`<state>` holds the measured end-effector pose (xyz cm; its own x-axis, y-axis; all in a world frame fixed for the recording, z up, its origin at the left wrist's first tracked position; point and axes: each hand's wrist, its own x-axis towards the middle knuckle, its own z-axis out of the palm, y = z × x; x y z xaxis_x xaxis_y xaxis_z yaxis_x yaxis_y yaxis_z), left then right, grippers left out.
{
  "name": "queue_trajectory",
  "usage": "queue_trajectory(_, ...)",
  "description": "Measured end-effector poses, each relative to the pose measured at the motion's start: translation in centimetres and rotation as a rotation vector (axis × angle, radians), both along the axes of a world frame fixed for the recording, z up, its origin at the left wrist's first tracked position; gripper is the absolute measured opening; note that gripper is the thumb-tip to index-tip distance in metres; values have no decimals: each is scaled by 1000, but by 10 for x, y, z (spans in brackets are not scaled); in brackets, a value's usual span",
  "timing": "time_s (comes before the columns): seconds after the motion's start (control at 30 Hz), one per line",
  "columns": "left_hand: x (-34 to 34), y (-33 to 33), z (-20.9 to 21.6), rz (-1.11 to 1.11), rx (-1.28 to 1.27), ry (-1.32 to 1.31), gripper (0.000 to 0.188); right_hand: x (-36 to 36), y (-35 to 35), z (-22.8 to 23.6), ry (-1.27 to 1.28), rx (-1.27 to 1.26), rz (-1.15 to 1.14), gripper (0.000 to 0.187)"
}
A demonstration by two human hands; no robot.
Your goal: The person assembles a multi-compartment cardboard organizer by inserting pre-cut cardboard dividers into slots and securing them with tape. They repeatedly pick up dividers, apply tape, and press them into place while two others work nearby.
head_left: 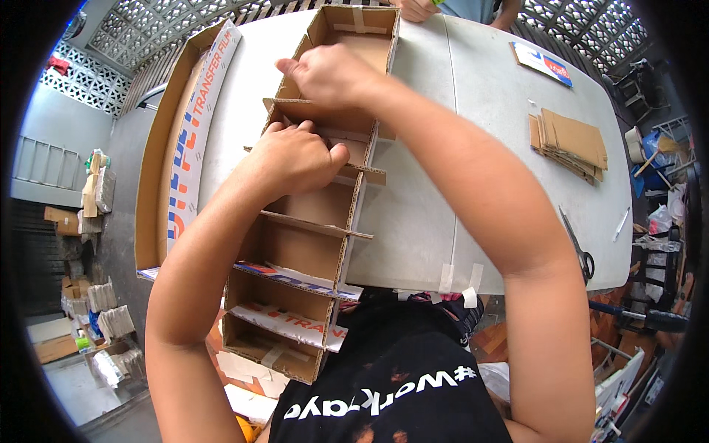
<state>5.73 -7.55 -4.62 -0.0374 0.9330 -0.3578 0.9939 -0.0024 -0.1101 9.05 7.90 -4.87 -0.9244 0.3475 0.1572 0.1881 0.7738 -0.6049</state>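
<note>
A long cardboard box (342,258) runs away from me across the table, with cardboard dividers splitting it into several compartments. My left hand (299,159) reaches over its left wall into a compartment near the far end. Its fingers are bent against the cardboard, with some tips hidden inside, and the thumb points right. Farther up, my right hand (332,74) is closed above the far compartment by the left wall, its thumb sticking out leftward. Its lower fingers are hidden and slightly blurred. One cardboard divider (317,223) crosses the box nearer to me, its end jutting past the right wall.
A long open carton (151,177) with a printed flap lies to the left. On the right of the white table (413,221) are a stack of cardboard pieces (572,144), a printed card (543,63), black scissors (586,262) and a white pen (621,224). Another person's hand (417,9) rests at the far edge.
</note>
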Motion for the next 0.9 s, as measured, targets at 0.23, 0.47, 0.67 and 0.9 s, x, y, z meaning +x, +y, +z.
queue_trajectory(0.23, 11, 9, 13, 92, 66, -176, 39, -20, -12, -26, -245, 204, 6, 50)
queue_trajectory(0.47, 11, 9, 8, -12, -52, -32, 25, -7, -20, -15, -287, 128, 27, 52)
queue_trajectory(0.67, 31, 34, 29, 358, -200, -443, 34, -18, -8, -29, -370, 320, 110, 48)
queue_trajectory(0.9, 8, 27, 9, -145, -98, -216, 17, -2, -22, -7, -299, -71, -97, 38)
